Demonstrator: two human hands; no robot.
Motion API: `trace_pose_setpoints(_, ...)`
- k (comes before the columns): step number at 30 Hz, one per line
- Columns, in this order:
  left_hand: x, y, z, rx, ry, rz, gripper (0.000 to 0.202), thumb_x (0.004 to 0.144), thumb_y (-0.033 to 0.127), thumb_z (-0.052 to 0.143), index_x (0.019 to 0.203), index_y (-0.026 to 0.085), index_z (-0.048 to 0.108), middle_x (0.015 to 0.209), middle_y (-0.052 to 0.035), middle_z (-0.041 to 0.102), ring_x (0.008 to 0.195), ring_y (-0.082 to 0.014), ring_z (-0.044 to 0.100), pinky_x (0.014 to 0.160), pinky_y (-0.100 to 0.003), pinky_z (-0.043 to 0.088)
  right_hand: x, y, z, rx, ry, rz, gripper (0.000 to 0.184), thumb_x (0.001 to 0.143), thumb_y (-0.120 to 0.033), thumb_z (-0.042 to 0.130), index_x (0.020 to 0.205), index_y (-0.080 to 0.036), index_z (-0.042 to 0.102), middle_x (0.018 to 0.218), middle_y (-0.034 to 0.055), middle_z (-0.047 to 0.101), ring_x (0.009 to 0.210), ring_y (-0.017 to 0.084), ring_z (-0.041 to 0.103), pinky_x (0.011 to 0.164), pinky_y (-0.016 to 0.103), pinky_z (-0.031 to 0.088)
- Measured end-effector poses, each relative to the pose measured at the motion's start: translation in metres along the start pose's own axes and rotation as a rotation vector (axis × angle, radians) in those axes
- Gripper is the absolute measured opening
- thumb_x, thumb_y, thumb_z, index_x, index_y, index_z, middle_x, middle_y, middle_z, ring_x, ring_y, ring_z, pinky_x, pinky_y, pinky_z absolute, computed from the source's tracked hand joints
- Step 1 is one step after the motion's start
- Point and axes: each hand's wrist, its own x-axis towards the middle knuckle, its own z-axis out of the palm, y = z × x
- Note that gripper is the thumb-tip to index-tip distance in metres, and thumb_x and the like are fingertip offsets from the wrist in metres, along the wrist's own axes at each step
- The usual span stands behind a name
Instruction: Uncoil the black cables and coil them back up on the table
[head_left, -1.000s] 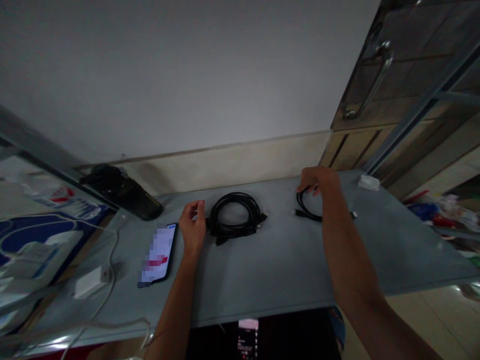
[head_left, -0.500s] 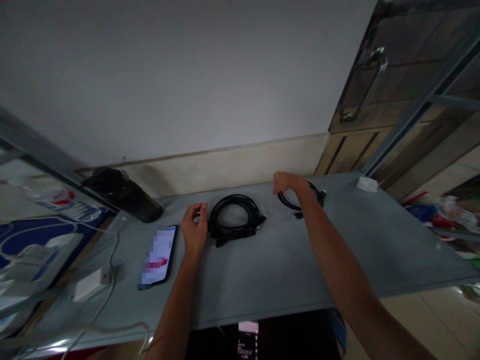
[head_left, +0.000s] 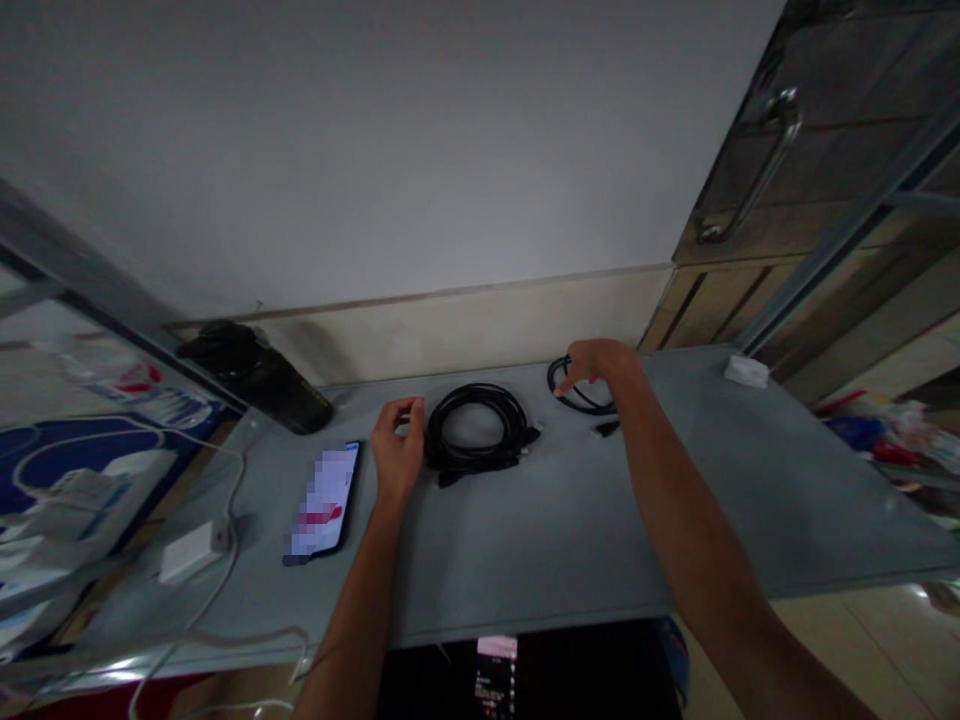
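Near the middle of the grey tabletop (head_left: 540,540) lies a large coil of black cable (head_left: 517,425) with plugs at its lower and right sides. My left hand (head_left: 397,445) rests just left of this coil, fingers curved and thumb apart, holding nothing. Farther right, toward the wall, is a smaller coil of black cable (head_left: 580,405). Over it reaches my right hand (head_left: 604,362), one finger stretched down to the coil's left side. That fingertip appears to touch the cable; the hand and forearm cover the coil's right part. A plug (head_left: 606,429) shows below the hand.
Left of my left hand lies a smartphone (head_left: 324,505) with its screen lit. A black bottle (head_left: 259,375) leans beside the wall. A white charger (head_left: 193,552) with a white cord is at the left, and a small white item (head_left: 747,371) sits at the far right corner.
My right hand has shifted right over the smaller coil, from a closed shape to one finger stretched out. The coil's left side now shows. My left hand keeps its place beside the large coil.
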Motion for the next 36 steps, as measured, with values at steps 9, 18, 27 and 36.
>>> trace_pose_setpoints(9, -0.001, 0.0, 0.002, 0.004, -0.024, 0.03, 0.032, 0.104, 0.053, 0.069, 0.103, 0.022, 0.077, 0.103, -0.0081, 0.08, 0.094, -0.0262, 0.076, 0.09, -0.04, 0.061, 0.005, -0.023, 0.013, -0.039, -0.167, -0.027, 0.015, 0.078, -0.021, 0.094, 0.089, -0.014, 0.088, 0.084, 0.0104, 0.082, 0.086, 0.028, 0.083, 0.082, 0.034, 0.063)
trace_pose_setpoints(18, -0.002, 0.003, 0.001, 0.017, -0.04, 0.009, 0.033, 0.105, 0.054, 0.068, 0.103, 0.022, 0.076, 0.101, -0.0076, 0.079, 0.092, -0.0257, 0.074, 0.087, -0.039, 0.06, -0.014, -0.032, 0.007, 0.061, -0.081, -0.068, 0.023, 0.089, -0.022, 0.077, 0.105, -0.009, 0.087, 0.08, 0.0171, 0.081, 0.085, 0.032, 0.083, 0.084, 0.039, 0.066)
trace_pose_setpoints(27, -0.001, 0.003, 0.0, -0.012, -0.035, -0.005, 0.034, 0.104, 0.055, 0.068, 0.105, 0.022, 0.077, 0.102, -0.0078, 0.08, 0.096, -0.0267, 0.075, 0.092, -0.04, 0.06, -0.048, 0.004, -0.038, 0.335, 0.191, -0.231, 0.029, 0.114, -0.032, 0.052, 0.101, -0.013, 0.069, 0.065, 0.0046, 0.064, 0.051, 0.013, 0.056, 0.052, 0.027, 0.042)
trace_pose_setpoints(36, -0.004, 0.009, -0.001, -0.061, -0.044, 0.015, 0.036, 0.105, 0.056, 0.068, 0.111, 0.021, 0.077, 0.103, -0.0072, 0.079, 0.095, -0.025, 0.075, 0.091, -0.038, 0.059, -0.141, 0.007, -0.075, 1.268, 0.508, -0.665, 0.047, 0.101, -0.063, 0.079, 0.089, -0.026, 0.054, 0.066, -0.0101, 0.027, 0.048, 0.005, 0.021, 0.046, 0.023, 0.015)
